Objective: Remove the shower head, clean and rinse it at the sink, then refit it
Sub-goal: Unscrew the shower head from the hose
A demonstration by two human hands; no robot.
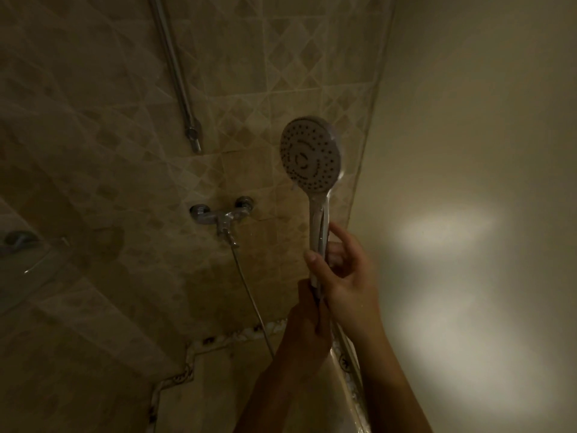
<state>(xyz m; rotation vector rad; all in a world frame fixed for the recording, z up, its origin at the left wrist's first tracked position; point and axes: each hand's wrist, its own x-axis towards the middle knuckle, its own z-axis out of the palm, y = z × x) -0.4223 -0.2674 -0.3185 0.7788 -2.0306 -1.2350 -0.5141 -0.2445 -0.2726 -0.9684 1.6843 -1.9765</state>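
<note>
Tiled wall [125, 126] behind; shower head [310, 154] w/ both hands

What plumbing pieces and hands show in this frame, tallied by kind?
Shower head: 1
Hose: 1
Wall mixer tap: 1
Wall rail: 1
Hands: 2, left hand low on the handle, right hand above it
Total: 6
</note>
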